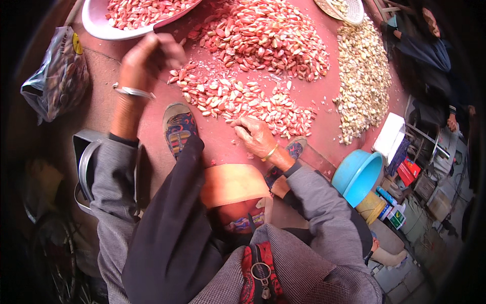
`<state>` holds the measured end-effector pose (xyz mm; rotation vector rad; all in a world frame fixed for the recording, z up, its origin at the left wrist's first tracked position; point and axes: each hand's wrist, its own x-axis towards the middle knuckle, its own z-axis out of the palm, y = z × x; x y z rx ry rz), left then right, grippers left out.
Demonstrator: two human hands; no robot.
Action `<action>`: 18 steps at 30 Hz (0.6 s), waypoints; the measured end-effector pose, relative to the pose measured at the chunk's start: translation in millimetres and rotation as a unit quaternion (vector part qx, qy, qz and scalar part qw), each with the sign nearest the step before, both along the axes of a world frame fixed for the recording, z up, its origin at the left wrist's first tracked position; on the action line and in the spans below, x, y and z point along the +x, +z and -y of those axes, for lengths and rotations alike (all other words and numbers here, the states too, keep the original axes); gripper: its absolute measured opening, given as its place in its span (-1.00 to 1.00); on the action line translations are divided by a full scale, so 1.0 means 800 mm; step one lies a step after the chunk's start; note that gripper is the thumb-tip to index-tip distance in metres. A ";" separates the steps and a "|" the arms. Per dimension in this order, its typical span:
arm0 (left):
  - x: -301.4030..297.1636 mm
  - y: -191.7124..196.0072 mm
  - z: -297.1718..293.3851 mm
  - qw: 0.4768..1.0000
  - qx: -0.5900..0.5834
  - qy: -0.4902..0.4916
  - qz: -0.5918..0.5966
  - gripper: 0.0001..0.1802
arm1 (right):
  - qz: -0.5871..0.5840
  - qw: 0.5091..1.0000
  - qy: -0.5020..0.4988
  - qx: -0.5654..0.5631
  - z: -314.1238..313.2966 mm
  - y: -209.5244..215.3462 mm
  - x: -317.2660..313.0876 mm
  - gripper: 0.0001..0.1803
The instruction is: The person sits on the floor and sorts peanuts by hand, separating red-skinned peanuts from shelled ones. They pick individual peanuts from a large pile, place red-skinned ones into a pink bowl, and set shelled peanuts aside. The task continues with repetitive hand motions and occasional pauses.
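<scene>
Many pink-and-white pieces that look like garlic cloves cover the red floor in front of me, as a tall heap [263, 38] and a thinner spread [228, 96] nearer my feet. My right hand [256, 137] is low at the near edge of the spread. Its thumb and fingers are pinched together, with a pale clove at the tips. My left hand [149, 57] is raised at the near rim of a white basin [96, 23] holding more reddish cloves. Motion smears its fingers, so what they hold cannot be made out.
A pale yellowish heap [362, 81] runs along the right, below a white basket [354, 12]. A filled plastic bag [61, 76] lies at left, above a metal-framed chair [86, 162]. To the right stand a blue basin [357, 177] and a yellow bucket [371, 206]. Another person [425, 50] is at far right.
</scene>
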<state>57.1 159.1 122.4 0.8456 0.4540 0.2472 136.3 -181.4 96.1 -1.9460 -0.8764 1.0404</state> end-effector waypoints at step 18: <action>-0.075 -0.109 0.168 0.699 0.667 -0.247 -0.069 -0.85 | 0.240 0.962 0.102 -0.079 0.105 0.032 0.172 -0.84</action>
